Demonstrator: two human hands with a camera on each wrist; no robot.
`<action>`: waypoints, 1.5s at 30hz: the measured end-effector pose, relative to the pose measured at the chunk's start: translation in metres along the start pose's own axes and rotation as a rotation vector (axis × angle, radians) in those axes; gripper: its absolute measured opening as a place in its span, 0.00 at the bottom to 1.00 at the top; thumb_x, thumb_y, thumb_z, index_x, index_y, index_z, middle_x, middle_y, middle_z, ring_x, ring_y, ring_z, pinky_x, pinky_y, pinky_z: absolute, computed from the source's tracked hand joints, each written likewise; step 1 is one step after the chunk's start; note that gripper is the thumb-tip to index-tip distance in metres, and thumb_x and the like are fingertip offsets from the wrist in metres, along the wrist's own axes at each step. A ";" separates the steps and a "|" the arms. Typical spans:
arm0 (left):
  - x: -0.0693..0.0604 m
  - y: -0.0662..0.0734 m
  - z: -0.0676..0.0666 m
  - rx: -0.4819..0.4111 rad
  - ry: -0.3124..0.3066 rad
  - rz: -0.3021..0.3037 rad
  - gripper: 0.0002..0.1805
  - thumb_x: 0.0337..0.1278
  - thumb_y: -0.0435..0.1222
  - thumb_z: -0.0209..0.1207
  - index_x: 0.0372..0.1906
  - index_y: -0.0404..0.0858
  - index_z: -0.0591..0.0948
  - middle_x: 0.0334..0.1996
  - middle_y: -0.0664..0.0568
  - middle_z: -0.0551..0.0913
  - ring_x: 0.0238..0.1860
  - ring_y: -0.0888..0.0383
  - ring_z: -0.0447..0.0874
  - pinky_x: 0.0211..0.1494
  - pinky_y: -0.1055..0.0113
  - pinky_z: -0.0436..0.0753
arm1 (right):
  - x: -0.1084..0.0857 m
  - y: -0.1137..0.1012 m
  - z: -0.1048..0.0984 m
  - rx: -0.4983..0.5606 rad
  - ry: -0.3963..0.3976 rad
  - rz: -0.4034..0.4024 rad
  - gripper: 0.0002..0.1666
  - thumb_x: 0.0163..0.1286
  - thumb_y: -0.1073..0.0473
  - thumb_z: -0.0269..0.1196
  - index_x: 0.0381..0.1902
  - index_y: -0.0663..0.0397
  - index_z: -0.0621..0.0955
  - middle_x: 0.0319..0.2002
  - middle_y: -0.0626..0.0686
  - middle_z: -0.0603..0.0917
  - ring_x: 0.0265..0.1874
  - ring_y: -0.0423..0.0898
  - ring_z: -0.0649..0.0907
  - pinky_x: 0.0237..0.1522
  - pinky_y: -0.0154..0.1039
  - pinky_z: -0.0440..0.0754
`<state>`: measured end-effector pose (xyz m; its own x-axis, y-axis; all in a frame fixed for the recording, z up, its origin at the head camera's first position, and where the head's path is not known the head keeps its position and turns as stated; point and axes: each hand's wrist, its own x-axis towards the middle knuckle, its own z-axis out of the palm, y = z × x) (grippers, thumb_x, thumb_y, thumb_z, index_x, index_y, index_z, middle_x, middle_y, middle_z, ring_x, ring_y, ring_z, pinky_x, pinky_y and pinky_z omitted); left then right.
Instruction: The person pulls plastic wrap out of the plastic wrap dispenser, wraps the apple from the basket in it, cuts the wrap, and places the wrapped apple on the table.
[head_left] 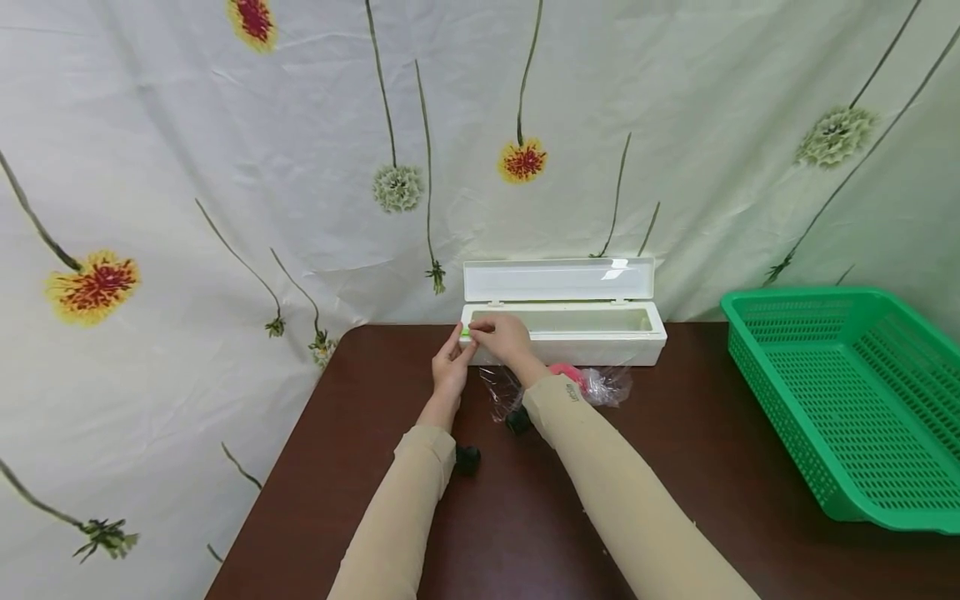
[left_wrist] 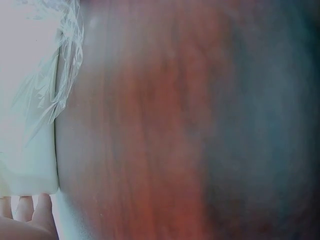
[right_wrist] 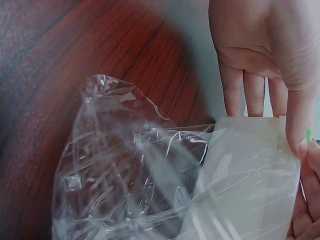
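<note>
A long white box (head_left: pixel 592 351) lies at the back of the table, its hinged lid (head_left: pixel 555 282) raised. My left hand (head_left: pixel 450 371) grips the box's left end; in the right wrist view its thumb bends over the edge and the other fingers lie against the end. At that same corner my right hand (head_left: pixel 507 337) pinches a small bright green piece (head_left: pixel 465 332), mostly covered by the fingertips. Clear plastic film (right_wrist: pixel 125 175) hangs crumpled from the box front onto the table. The left wrist view is blurred, with the box (left_wrist: pixel 25 150) at its left side.
A green plastic basket (head_left: pixel 817 433) stands on the right of the brown table (head_left: pixel 360 417). Below the box lie a pink ring-shaped thing (head_left: pixel 567 374), partly behind my right sleeve, and crumpled clear plastic (head_left: pixel 609 386). A flowered white curtain (head_left: pixel 315 125) hangs behind.
</note>
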<state>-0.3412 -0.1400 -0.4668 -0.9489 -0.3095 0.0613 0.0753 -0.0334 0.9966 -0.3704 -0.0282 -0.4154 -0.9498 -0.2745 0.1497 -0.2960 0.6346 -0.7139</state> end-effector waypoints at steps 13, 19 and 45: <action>0.000 0.001 0.000 -0.044 0.019 -0.028 0.28 0.58 0.34 0.62 0.65 0.41 0.71 0.64 0.45 0.69 0.64 0.54 0.67 0.63 0.65 0.69 | 0.000 0.004 0.000 0.018 0.035 -0.057 0.13 0.67 0.55 0.61 0.46 0.52 0.84 0.44 0.51 0.85 0.46 0.48 0.81 0.49 0.41 0.77; -0.002 0.001 0.001 -0.060 0.026 -0.022 0.28 0.59 0.33 0.61 0.65 0.40 0.70 0.64 0.44 0.69 0.63 0.54 0.68 0.62 0.66 0.69 | -0.001 0.006 -0.002 0.011 0.019 -0.074 0.13 0.67 0.56 0.61 0.47 0.52 0.84 0.46 0.51 0.84 0.47 0.48 0.81 0.49 0.41 0.77; -0.004 0.005 0.011 -0.052 0.141 -0.024 0.26 0.56 0.32 0.62 0.62 0.37 0.74 0.59 0.42 0.73 0.59 0.53 0.72 0.59 0.66 0.73 | 0.004 0.021 -0.011 -0.003 0.007 -0.207 0.11 0.65 0.59 0.63 0.43 0.57 0.85 0.40 0.53 0.86 0.43 0.49 0.83 0.49 0.39 0.77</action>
<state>-0.3406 -0.1287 -0.4617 -0.8985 -0.4382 0.0253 0.0722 -0.0906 0.9933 -0.3814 -0.0086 -0.4223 -0.8694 -0.3943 0.2977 -0.4852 0.5673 -0.6655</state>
